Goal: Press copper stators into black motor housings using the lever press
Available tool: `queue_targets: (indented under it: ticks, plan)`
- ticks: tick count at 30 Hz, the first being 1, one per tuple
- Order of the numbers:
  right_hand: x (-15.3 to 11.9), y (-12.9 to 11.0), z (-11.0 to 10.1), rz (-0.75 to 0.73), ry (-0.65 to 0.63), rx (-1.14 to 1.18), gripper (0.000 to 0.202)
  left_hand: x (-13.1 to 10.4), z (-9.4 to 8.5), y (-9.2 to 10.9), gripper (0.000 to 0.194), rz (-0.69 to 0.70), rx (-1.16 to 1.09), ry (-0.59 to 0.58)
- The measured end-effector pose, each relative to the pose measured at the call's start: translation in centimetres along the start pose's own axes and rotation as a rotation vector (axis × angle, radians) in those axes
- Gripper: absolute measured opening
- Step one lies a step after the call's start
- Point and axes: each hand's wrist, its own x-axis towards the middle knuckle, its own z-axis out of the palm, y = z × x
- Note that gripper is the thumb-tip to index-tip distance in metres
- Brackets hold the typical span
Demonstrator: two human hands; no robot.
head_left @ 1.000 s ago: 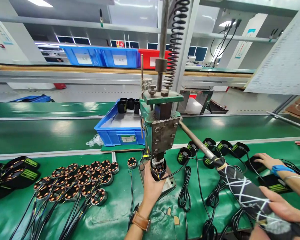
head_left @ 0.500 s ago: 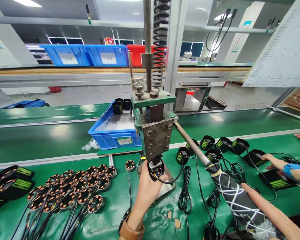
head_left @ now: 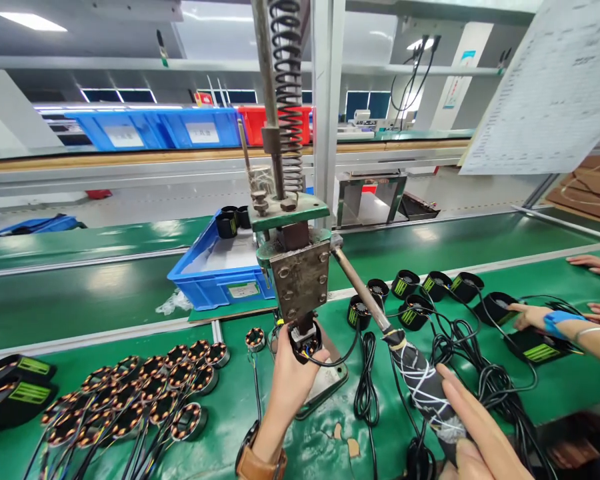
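Observation:
A black round housing [head_left: 299, 348] with coloured wires and a cable sits under the ram of a green and grey hand press [head_left: 303, 277]. My left hand [head_left: 293, 383] is wrapped round the housing from the near side, steadying it at the ram's tip. On the press lever [head_left: 420, 380], bound in dark wrapping and white string, my right hand [head_left: 485, 437] grips the lower end with the index finger stretched along it. Part of that hand is cut off by the frame edge. Several copper-wound stators [head_left: 130, 420] with wires lie left of my left hand, and one stator [head_left: 255, 339] stands apart.
Several black housings [head_left: 405, 283] with coiled cables [head_left: 367, 387] stand right of the press. A co-worker's hand [head_left: 530, 317] touches one at the right; another person's hand [head_left: 595, 265] rests farther back. Behind the press is a blue bin [head_left: 220, 290] holding housings.
The whole view has shifted, so the press appears farther left. The lever slants more steeply, and my right hand has come down and left with it. My left hand keeps its hold.

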Motion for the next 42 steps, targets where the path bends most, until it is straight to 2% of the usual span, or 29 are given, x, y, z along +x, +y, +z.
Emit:
queue_targets:
  ticks: [6, 10, 14, 18, 21, 24, 27, 30, 32, 33, 35, 36, 38, 40, 42]
  plan:
    - [0.0, -0.2, 0.9, -0.003, 0.082, 0.063, 0.044, 0.2, 0.0, -1.0, 0.084, -0.022, -0.016, -0.018]
    - [-0.1, 0.1, 1.0, -0.023, 0.072, 0.123, 0.047, 0.3, -0.1, -1.5, 0.089, 0.002, -0.009, -0.015]
    - [-0.2, 0.7, 1.3, -0.065, 0.054, 0.127, 0.046, 0.6, 0.0, -2.0, 0.087, 0.022, 0.001, -0.02]
    - [-0.9, 1.8, 1.8, -0.118, 0.108, 0.108, 0.044, 1.1, 0.0, -2.5, 0.083, 0.052, 0.039, -0.023]
    - [-0.5, 2.1, 1.2, -0.147, 0.081, 0.089, 0.04, 1.4, -0.1, -2.6, 0.081, 0.075, 0.055, -0.017]
    - [3.2, -0.2, -0.4, -0.182, 0.095, 0.005, 0.032, 1.7, -0.2, -2.3, 0.072, 0.115, 0.094, 0.009]
    - [10.4, -5.1, -1.5, -0.345, 0.241, -0.078, 0.021, 1.8, -0.1, -1.6, 0.065, 0.155, 0.189, 0.052]
    - [16.9, -8.9, -1.1, -0.535, 0.299, -0.131, 0.021, 1.5, 0.2, -0.9, 0.067, 0.163, 0.283, 0.123]
    - [17.6, -8.9, 0.2, -0.546, 0.268, -0.173, 0.037, 1.2, 0.2, -0.7, 0.066, 0.135, 0.313, 0.153]
    - [16.5, -8.0, 1.2, -0.498, 0.24, -0.183, 0.046, 0.9, 0.1, -0.7, 0.066, 0.117, 0.32, 0.163]
    - [11.4, -4.7, 3.6, -0.275, 0.125, -0.187, 0.053, 0.2, -0.2, -0.9, 0.066, 0.101, 0.327, 0.177]
    - [7.9, -2.5, 5.0, -0.085, 0.013, -0.205, 0.05, -0.3, -0.3, -1.1, 0.066, 0.107, 0.322, 0.183]
    - [0.3, 2.0, 7.8, 0.356, -0.386, -0.354, 0.051, -1.6, -0.6, -1.5, 0.067, 0.129, 0.291, 0.188]
    - [-6.4, 5.3, 9.9, 0.52, -0.502, -0.43, 0.055, -3.1, -0.5, -1.9, 0.067, 0.119, 0.235, 0.172]
    - [-11.0, 6.9, 11.1, 0.587, -0.523, -0.434, 0.058, -4.5, 0.1, -1.9, 0.071, 0.081, 0.179, 0.136]
